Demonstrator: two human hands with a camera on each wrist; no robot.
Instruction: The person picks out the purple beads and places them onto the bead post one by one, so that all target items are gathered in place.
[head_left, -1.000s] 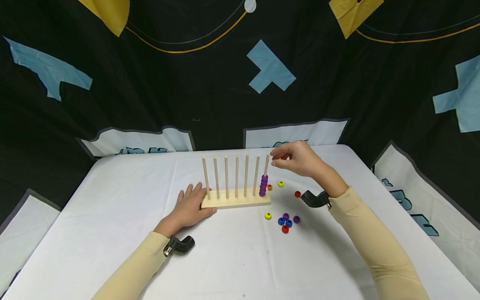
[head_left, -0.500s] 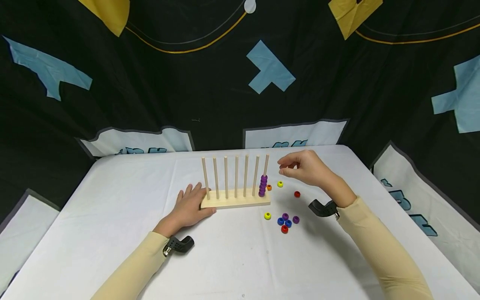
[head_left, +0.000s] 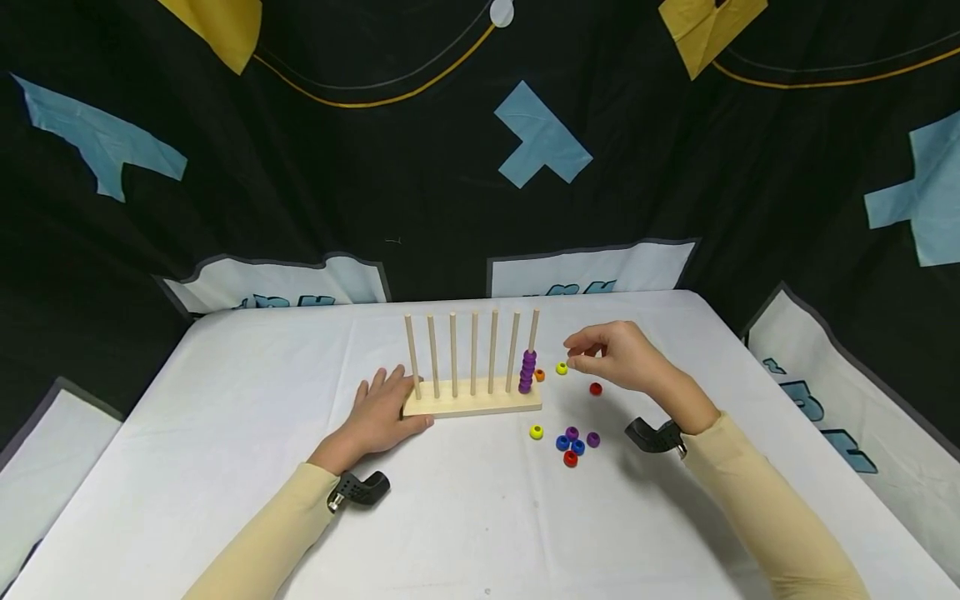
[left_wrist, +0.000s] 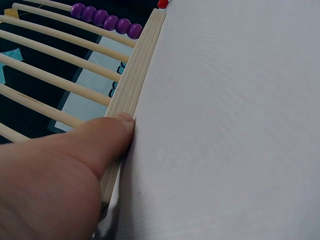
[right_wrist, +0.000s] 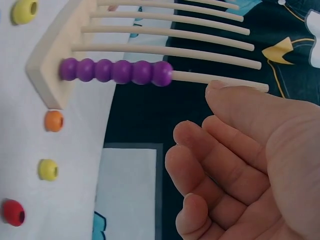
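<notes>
With the left hand bracing the peg rack, the right hand's loosely curled, empty fingers should pinch the yellow bead gently.

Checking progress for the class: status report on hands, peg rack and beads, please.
Left hand rests against peg rack. Right hand empty, above loose beads. Purple beads stacked on rightmost peg. Nothing in the way.
</notes>
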